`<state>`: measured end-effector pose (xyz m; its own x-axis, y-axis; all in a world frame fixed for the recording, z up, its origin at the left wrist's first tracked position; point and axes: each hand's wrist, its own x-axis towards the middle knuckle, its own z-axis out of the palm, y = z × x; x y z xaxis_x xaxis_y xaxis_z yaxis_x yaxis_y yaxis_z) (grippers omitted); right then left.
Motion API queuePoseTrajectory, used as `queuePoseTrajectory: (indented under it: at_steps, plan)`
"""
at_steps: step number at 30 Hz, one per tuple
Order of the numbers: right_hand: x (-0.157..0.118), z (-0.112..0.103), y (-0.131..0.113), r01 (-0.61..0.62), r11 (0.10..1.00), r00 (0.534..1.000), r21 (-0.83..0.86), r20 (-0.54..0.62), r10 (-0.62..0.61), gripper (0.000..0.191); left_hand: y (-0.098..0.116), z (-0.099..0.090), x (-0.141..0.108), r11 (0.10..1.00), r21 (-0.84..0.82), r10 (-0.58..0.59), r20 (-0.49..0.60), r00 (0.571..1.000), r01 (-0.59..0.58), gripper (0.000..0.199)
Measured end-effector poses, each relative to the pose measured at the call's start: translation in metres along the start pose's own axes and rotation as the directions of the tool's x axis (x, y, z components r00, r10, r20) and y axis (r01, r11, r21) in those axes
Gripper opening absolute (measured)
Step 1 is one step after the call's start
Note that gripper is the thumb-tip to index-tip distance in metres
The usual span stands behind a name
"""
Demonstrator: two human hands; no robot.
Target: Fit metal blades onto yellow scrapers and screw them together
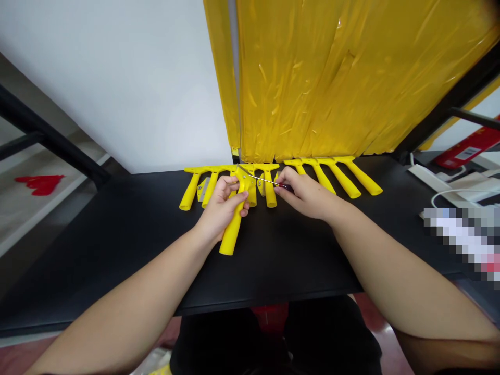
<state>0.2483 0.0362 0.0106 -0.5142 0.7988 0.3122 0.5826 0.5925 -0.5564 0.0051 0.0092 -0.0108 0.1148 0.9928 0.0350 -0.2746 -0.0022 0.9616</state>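
Observation:
My left hand (223, 204) is closed around a yellow plastic scraper handle (232, 237), tilted with its wide head up and its round grip end towards me. My right hand (307, 191) pinches a screwdriver (265, 181) by its dark handle. Its thin metal shaft points left, and the tip meets the head of the held piece near a small screw. Behind my hands, several similar yellow handles (190, 192) lie in a row. Another group of yellow handles (349, 181) lies beyond my right hand. Silvery metal parts (203, 188) show between some of them.
The black tabletop (156, 260) ends at a front edge near my lap. A white panel (128, 78) and yellow plastic sheeting (332, 78) stand behind it. At right are a white power strip (433, 188), cables and a red box (469, 148). A red item (42, 184) rests on the left shelf.

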Motion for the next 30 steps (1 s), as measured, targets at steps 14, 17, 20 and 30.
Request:
queuePoseTrajectory:
  at_steps: [14, 17, 20, 30]
  plan:
    - [0.002, 0.003, 0.000, 0.018, 1.000, 1.000, 0.021, 0.004, -0.018, 0.012, -0.004, 0.000, 0.000, 0.995, 0.074, 0.069, 0.000, 0.998, -0.069, 0.038]
    - [0.005, 0.005, 0.002, 0.059, 0.997, 0.994, 0.048, -0.100, -0.054, 0.016, -0.004, 0.000, 0.000, 0.989, 0.105, 0.107, -0.009, 0.994, -0.105, 0.038]
    - [0.008, 0.009, 0.004, 0.031, 0.996, 0.984, 0.079, -0.177, -0.016, 0.029, -0.005, 0.001, -0.001, 0.982, 0.134, 0.138, -0.016, 0.990, -0.134, 0.038]
    - [0.001, 0.013, 0.007, -0.003, 0.954, 0.999, 0.299, -0.043, 0.016, 0.015, -0.006, -0.001, 0.001, 0.966, 0.178, 0.195, -0.042, 0.980, -0.185, 0.034]
